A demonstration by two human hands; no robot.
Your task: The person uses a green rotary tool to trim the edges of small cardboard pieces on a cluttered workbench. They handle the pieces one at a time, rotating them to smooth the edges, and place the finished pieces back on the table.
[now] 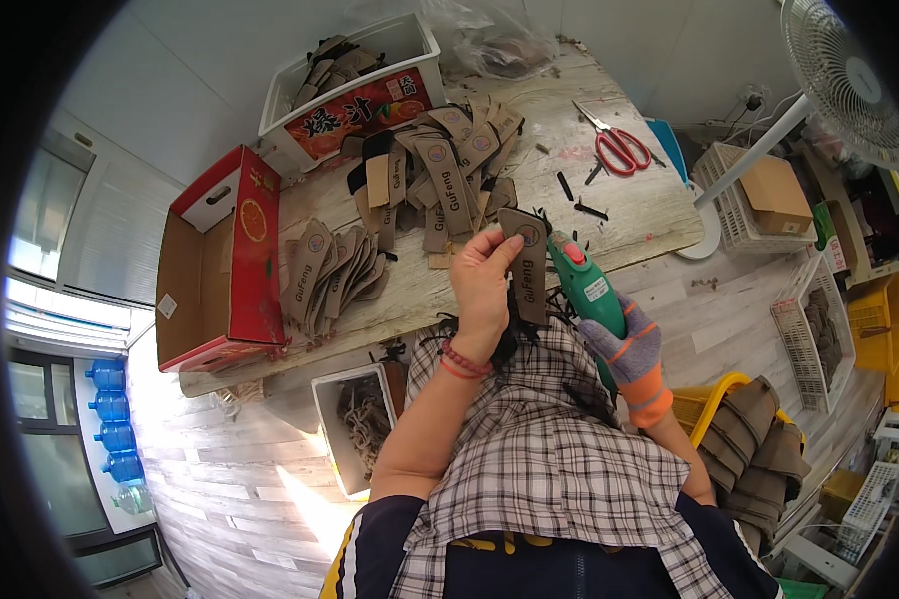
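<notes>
Left hand point(481, 282) pinches a brown strip point(532, 272) at the near edge of the table point(659, 215). Gloved right hand point(625, 349) grips a green handheld tool point(587, 288), nose beside strip; contact unclear.

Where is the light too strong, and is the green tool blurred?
Head view: the floor at left looks washed out, with a bright sun patch; head view: the green tool in the right hand looks fairly sharp.
</notes>
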